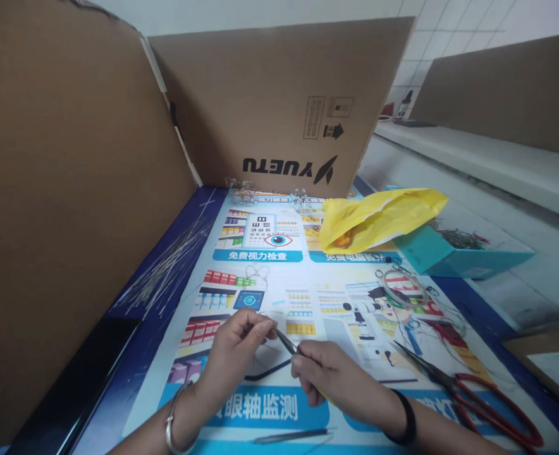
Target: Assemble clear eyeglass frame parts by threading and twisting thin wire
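Note:
My left hand (245, 338) is closed in a pinch, thumb against forefinger, on a thin wire that barely shows at the fingertips. Wrapped round a pair of fine-nosed pliers (286, 342) is my right hand (324, 370); the dark jaws point up and left and reach my left fingertips. A bit of yellow handle shows below the right fist. Both hands are above the printed mat (284, 373). Right of them lie scissors (443, 379) with red handles and dark, narrow blades. A thin dark rod-like tool (291, 436) rests near the front edge.
Cardboard panels (260, 95) stand at the left and back. Straight wires (165, 268) lie at the left. A yellow bag (384, 218), a teal box (469, 262) holding wire pieces and a wire coil (405, 287) are at the right. Small bent-wire pieces (301, 199) sit at the back.

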{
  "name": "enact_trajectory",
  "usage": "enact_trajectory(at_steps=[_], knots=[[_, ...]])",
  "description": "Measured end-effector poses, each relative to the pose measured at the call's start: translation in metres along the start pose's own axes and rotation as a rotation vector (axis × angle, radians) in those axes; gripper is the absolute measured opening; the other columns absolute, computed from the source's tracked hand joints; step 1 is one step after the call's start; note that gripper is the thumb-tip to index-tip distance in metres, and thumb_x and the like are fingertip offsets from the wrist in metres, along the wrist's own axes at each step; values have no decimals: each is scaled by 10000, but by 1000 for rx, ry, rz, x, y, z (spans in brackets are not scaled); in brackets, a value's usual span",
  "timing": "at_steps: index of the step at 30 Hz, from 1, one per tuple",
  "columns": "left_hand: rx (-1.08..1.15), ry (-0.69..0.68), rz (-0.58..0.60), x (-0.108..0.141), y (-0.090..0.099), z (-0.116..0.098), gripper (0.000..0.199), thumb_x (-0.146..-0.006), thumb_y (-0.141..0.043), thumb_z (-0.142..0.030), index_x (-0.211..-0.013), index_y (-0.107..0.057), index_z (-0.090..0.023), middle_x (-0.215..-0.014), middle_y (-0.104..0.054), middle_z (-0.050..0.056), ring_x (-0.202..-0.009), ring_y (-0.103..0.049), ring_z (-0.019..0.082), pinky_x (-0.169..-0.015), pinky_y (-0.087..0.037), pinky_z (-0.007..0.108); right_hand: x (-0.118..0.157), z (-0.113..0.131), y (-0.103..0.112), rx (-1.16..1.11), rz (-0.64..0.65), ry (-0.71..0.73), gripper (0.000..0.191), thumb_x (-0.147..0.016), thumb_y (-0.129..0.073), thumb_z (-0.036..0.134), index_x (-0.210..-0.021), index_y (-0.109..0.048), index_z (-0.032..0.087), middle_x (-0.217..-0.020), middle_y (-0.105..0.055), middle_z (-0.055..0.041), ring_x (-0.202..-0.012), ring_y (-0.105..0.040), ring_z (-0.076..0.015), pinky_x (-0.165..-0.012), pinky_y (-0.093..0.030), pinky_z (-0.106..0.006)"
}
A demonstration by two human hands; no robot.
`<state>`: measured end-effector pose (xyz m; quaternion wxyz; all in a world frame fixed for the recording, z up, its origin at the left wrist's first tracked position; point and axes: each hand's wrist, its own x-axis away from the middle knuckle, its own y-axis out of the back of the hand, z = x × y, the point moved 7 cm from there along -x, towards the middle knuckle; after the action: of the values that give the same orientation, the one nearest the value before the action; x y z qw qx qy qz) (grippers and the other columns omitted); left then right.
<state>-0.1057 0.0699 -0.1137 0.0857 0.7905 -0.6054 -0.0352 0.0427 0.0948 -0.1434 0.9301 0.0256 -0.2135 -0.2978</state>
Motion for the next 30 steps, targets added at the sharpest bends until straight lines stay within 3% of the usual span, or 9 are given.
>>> enact_trajectory(at_steps=[16, 22, 30], knots=[[-4, -64, 59, 2, -2, -4, 161, -840, -511, -314, -778, -589, -188, -760, -662, 17, -722, -592, 140, -687, -461, 265, 1, -2, 0, 11, 8, -7, 304, -863, -383, 407, -751, -510, 155, -596, -514, 19, -446, -498, -65, -416, -366, -154], [-112, -197, 42, 3, -1, -11, 89, -821, -532, -234, -778, -596, -189, -866, -662, 31, -820, -605, 157, -741, -466, 281, 3, 7, 0, 15, 1, 0, 347, -851, -384, 454, -721, -498, 153, -542, -487, 27, -399, -465, -63, -385, -347, -158], [-327, -324, 76, 5, -1, -21, 103, -836, -504, -202, -898, -587, -202, -845, -652, 23, -784, -606, 146, -707, -466, 262, 4, 12, 0, 55, -3, 29, 326, -845, -387, 441, -697, -479, 165, -467, -440, 52, -369, -411, -63, -378, -325, -163]])
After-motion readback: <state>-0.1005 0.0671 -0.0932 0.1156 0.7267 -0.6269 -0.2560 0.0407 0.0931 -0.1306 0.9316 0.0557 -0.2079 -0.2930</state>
